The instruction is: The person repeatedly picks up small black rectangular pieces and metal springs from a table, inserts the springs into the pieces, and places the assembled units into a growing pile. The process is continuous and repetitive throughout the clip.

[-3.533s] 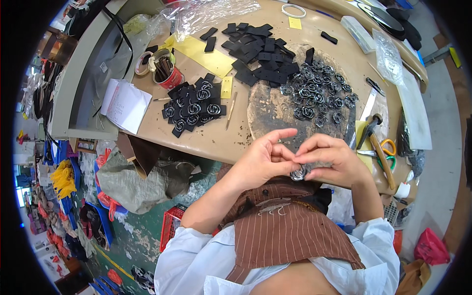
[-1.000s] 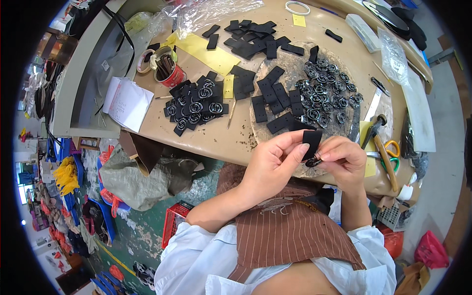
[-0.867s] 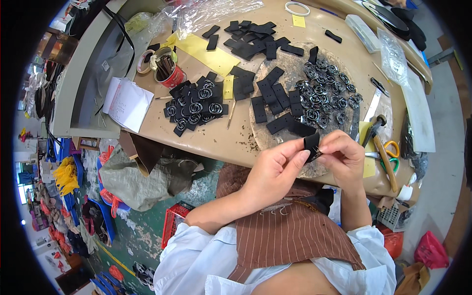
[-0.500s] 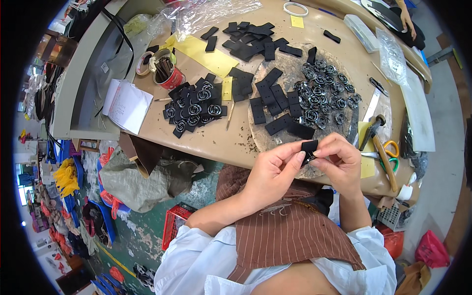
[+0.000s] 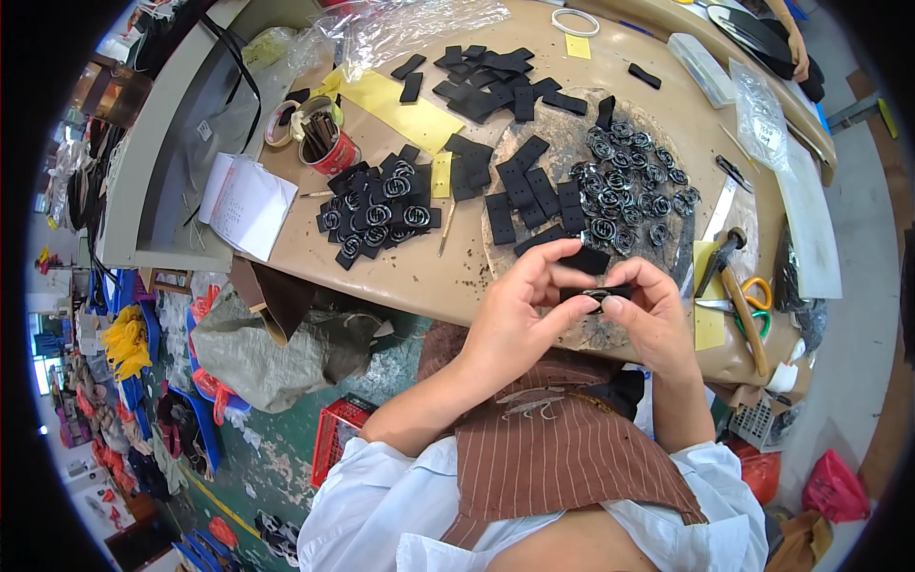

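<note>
One black strip (image 5: 571, 294) with shiny buckle (image 5: 598, 295), long axis left-right; left hand (image 5: 517, 310) and right hand (image 5: 660, 313) pinching it.

Before you, buckles (image 5: 620, 179) lie on the board (image 5: 505, 259) with strips (image 5: 518, 183) to their left, a can (image 5: 331, 153) stands on the table (image 5: 405, 276) farther left, a notebook (image 5: 250, 205) sits left of that, and a hammer (image 5: 743, 319) crosses the scissors (image 5: 769, 294) on your right.

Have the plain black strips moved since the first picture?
Yes: several plain black strips have come nearer the person, onto the left part of the round board.
</note>
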The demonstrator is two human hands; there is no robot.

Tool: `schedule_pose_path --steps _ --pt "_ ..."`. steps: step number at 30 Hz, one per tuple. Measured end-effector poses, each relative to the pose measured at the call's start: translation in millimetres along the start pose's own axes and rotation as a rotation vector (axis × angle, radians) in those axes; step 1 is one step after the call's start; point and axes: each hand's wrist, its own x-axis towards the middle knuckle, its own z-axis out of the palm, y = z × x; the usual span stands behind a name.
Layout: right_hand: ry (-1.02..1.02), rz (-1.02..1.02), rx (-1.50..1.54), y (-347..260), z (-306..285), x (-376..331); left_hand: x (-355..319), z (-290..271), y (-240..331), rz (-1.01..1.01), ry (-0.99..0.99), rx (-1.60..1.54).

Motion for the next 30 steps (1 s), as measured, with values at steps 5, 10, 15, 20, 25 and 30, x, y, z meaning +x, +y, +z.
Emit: schedule_pose_path --steps 5,10,15,20,25,30 --pt "0.191 -0.102 -0.104 0.5 16.3 -0.1 3.4 5.8 -7.0 0.125 0.150 -0.191" --pt "0.225 -0.287 -0.211 7.9 18.2 5.2 3.8 9.9 -13.7 0.158 0.198 -0.180" --pt "0.183 -0.265 -0.320 2.2 20.1 -0.6 7.7 1.8 -8.4 0.042 0.036 -0.322" --pt "0.090 -0.220 -0.251 -2.3 18.5 -0.4 8.3 -1.8 -7.1 0.165 -0.043 -0.218" --pt "0.090 -0.237 -0.177 -5.9 24.1 6.8 -0.4 5.3 -9.3 0.212 0.121 -0.098" --pt "0.141 -0.260 -0.196 -6.9 34.3 3.0 6.5 -4.3 -24.4 -0.278 -0.088 -0.799"
